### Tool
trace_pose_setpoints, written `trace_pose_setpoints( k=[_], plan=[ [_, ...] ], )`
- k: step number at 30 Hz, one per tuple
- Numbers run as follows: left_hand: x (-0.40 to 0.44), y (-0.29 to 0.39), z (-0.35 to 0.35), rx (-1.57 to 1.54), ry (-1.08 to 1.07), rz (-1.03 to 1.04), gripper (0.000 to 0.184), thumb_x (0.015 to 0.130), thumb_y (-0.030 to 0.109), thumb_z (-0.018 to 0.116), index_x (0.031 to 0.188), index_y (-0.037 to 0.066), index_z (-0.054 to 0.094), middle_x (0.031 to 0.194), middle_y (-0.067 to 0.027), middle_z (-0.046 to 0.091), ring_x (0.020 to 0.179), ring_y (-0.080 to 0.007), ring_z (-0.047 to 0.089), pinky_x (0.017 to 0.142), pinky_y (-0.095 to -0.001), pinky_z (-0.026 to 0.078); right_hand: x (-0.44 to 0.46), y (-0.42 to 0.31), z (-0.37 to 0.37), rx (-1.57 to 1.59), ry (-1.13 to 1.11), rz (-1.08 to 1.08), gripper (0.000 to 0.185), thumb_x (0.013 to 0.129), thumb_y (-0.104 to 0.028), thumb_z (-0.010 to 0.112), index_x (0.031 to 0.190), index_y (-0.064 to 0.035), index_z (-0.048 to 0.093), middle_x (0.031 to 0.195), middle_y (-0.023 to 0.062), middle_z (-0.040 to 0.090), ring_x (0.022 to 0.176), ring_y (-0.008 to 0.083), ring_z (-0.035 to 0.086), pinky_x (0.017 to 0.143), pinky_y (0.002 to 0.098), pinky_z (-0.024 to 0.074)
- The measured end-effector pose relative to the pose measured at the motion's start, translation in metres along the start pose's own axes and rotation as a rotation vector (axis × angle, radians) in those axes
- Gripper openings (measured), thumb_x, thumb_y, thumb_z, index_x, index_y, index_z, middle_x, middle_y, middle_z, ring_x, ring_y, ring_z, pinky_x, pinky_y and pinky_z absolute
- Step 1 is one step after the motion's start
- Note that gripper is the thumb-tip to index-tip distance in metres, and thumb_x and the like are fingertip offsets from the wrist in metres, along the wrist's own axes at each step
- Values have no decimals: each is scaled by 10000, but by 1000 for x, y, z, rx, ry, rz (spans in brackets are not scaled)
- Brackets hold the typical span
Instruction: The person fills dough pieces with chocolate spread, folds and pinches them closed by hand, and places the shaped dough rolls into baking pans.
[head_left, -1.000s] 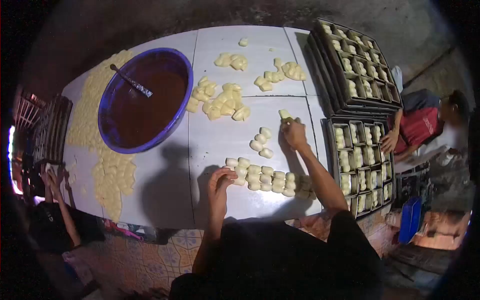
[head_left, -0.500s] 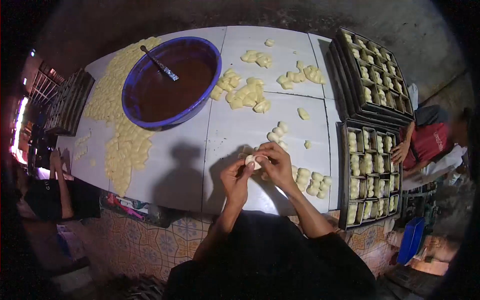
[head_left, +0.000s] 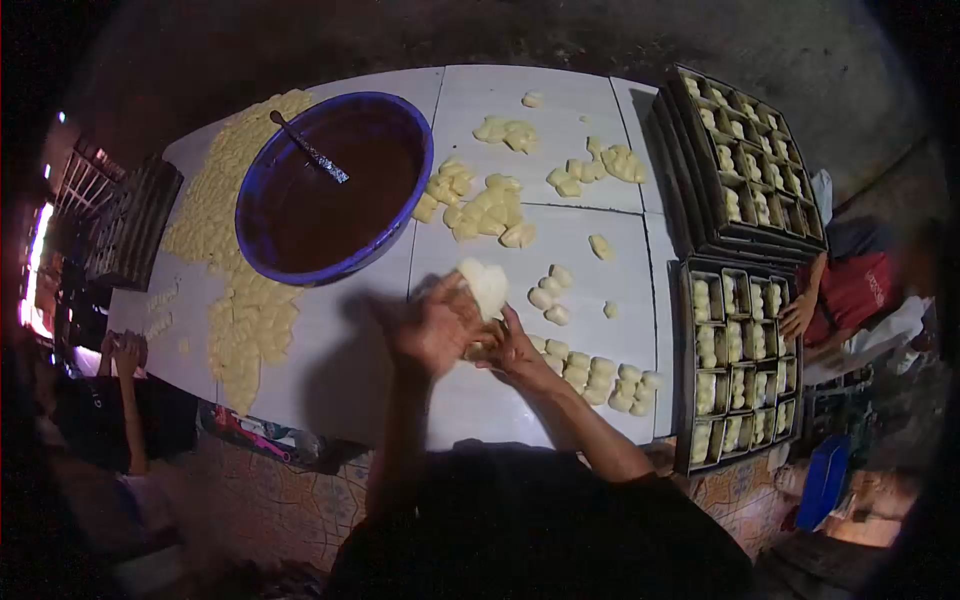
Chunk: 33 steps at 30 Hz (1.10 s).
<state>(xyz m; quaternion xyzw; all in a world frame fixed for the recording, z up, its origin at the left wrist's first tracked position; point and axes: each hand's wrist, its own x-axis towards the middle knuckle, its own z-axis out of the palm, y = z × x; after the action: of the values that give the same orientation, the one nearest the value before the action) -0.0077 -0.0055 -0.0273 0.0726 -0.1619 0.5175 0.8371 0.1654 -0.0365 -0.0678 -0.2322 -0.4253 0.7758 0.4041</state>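
A flattened piece of pale dough (head_left: pixel 485 287) shows at the fingertips of my left hand (head_left: pixel 435 325), which is smeared by motion and appears to hold it. Close beside it, just below the dough, my right hand (head_left: pixel 515 352) has its thumb raised and its fingers partly hidden; whether they grip anything is unclear. Beyond my hands lies a small cluster of round dough balls (head_left: pixel 550 293). To the right of my right hand, joined dough balls (head_left: pixel 600 380) stand in rows on the white table (head_left: pixel 370 385).
A blue basin (head_left: pixel 427 190) of brown filling holds a spatula-like utensil (head_left: pixel 312 150). Dough pieces (head_left: pixel 250 320) cover the table's left side; more dough lumps (head_left: pixel 487 212) lie centrally. Stacked dough-filled moulds (head_left: pixel 690 365) line the right edge, where a person's hand (head_left: pixel 797 315) rests. Another person stands left.
My hands have moved apart from their pinch around the dough. The dough now appears flatter and wider, at my left fingertips. The view has shifted slightly.
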Motion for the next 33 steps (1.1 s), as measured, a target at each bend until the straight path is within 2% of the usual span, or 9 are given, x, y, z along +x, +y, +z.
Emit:
trace_pose_setpoints(
  k=[3,5,10,13,18,22,25,29,33],
  plan=[
    [67,105,30,1248,616,413,798,932,637,352,1171,-105,527,1034,-198,630,962,-252,613,893,-371,467,2,-6,-1,189,142,-75,1022,787,-516,696,1506,-253,18,1448,132,318,1220,241,443,900,363,450],
    [95,175,7,2212,864,453,729,953,637,280,760,11,600,632,-40,517,602,-147,486,576,-309,411,5,-5,-14,81,190,-180,1007,798,-503,691,1503,-260,15,1438,139,336,1205,238,464,906,379,456],
    [106,206,-17,1581,1123,-565,931,846,798,165,772,-1,637,608,-47,544,578,-185,513,624,-338,429,7,4,-33,114,247,-214,870,872,-330,666,1502,-269,70,1387,128,406,1145,238,505,943,402,441],
    [113,159,19,2173,1133,-239,925,872,766,144,836,-1,661,599,-44,541,571,-171,517,622,-301,422,5,12,-37,222,233,-220,838,876,-292,665,1501,-280,106,1377,130,420,1143,257,507,941,384,446],
    [73,44,29,918,771,-352,1034,848,782,99,1270,-77,492,1131,-198,604,981,-258,615,877,-387,472,13,-6,-19,653,297,-29,611,917,-189,607,1429,-61,298,1218,142,533,992,211,586,792,323,526],
    [24,-39,9,967,793,-51,879,932,667,250,1307,-109,420,1201,-231,560,1083,-291,578,951,-411,439,-4,-3,-28,498,424,43,225,932,-164,585,1088,-2,594,953,107,639,852,201,634,753,312,544],
    [8,-74,17,908,910,30,618,963,462,477,1326,-38,467,1162,-134,594,1057,-211,586,921,-347,442,-19,-20,1,-160,662,-97,316,914,-96,578,1211,14,575,997,74,594,796,138,568,649,242,497],
    [-9,-85,13,1715,673,-120,425,900,126,608,1267,-68,515,1053,-107,611,929,-161,619,774,-285,501,-51,-47,16,-1116,576,-303,384,838,-14,595,1222,-1,582,1163,118,517,1019,231,505,780,295,484],
    [-11,-100,16,1595,552,-113,363,871,20,608,1207,-102,545,952,-98,626,863,-159,636,747,-278,535,-73,-49,-4,-965,455,-373,348,819,1,602,1166,-20,614,1142,145,538,998,260,567,845,315,479]
  ],
)
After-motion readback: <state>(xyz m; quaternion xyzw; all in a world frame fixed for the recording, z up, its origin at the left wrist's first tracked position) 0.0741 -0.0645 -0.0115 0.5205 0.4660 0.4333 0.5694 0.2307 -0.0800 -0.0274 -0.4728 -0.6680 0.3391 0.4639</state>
